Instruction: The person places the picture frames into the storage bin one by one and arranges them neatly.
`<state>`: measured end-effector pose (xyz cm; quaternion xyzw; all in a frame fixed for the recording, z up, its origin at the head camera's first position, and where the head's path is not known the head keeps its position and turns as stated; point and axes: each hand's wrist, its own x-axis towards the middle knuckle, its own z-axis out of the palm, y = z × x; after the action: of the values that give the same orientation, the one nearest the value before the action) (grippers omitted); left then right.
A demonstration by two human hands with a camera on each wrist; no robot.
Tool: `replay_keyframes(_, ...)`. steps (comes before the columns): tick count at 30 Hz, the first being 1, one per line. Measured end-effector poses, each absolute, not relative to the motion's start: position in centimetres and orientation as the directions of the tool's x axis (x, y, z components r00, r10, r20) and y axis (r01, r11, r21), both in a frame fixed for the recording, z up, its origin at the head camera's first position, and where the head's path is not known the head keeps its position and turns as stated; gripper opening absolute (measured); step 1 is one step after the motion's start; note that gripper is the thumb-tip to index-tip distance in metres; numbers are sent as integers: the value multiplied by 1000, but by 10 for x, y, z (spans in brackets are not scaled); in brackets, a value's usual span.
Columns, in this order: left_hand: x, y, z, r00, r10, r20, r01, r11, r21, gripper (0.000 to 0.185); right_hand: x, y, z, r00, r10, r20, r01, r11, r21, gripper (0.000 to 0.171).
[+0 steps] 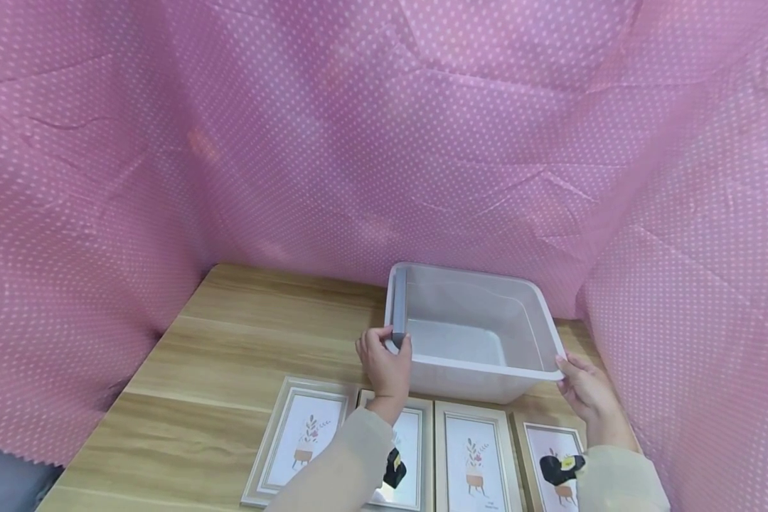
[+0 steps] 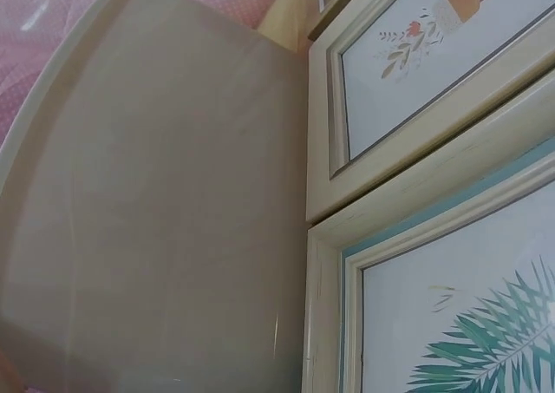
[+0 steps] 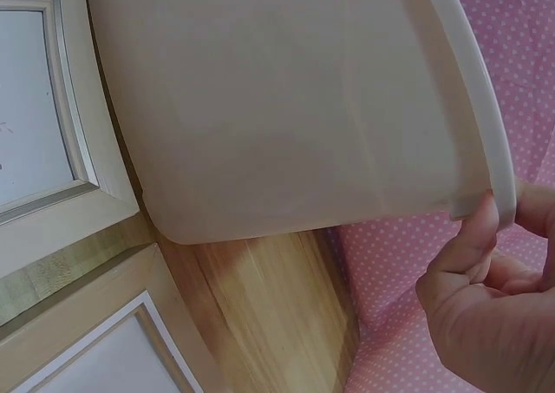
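A white plastic tub [image 1: 480, 368] stands on the table at the back right. Along its left inner wall a narrow grey thing [image 1: 400, 302] stands edge-on; its broad side is hidden, so its kind cannot be told. My left hand [image 1: 387, 363] pinches the near end of the grey thing at the tub's front left corner, thumb on the right and fingers on the left. My right hand [image 1: 585, 391] grips the tub's front right rim corner, its thumb [image 3: 473, 237] pressed below the lip in the right wrist view. The left hand hardly shows in the left wrist view.
Several light-framed pictures lie in a row before the tub, among them a left picture frame [image 1: 265, 455] and a middle one [image 1: 441, 462]. In the left wrist view a green leaf print [image 2: 494, 350] shows. Pink dotted cloth [image 1: 384, 142] hangs around the wooden table [image 1: 217, 355].
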<state>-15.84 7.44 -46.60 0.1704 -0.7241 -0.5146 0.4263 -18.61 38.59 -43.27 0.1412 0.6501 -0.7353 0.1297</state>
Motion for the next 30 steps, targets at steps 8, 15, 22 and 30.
replay_keyframes(8, -155, 73, -464, -604, -677, 422, 231, 358, 905, 50, -185, 388, -433, -928, -18, -372, 370, -146, -917, 58)
replay_keyframes(15, -151, 66, -469, -627, -642, 440, 269, 352, 896, 74, -183, 390, -435, -936, -34, -352, 351, -211, -912, 13)
replay_keyframes(22, -149, 53, -473, -722, -499, 479, 350, 334, 875, 88, -184, 390, -437, -935, -18, -355, 352, -191, -916, 11)
replay_keyframes(30, -143, 29, -467, -891, -324, 317, 230, 281, 932, 96, -187, 391, -438, -939, -21, -343, 341, -160, -926, 11)
